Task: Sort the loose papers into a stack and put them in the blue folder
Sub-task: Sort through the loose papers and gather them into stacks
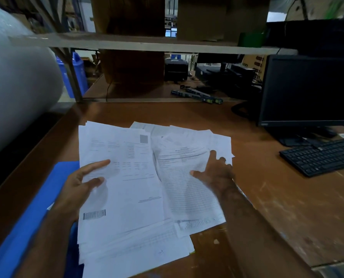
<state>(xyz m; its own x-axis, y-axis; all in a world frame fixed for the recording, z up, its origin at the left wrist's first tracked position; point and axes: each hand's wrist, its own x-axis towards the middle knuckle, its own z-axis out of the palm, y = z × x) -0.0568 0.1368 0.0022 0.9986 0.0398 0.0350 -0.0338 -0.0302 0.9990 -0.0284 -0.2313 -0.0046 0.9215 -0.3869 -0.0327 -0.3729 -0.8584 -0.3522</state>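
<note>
Here, blue folder [23, 227] half hidden under papers [127, 187], fingers [95, 182] spread, print blurred.

The scene is dim overall, with a cool cast. The brightest light comes from openings far behind the shelf [147, 45], while the white papers [127, 187] catch most of the nearer light and glow against the brown desk [287, 197]. The monitor [307, 89] sinks into near black. Wide-angle distortion bends the edges, and the blue folder [27, 217] and lower corners smear with blur. Print on the sheets stays soft.
</note>
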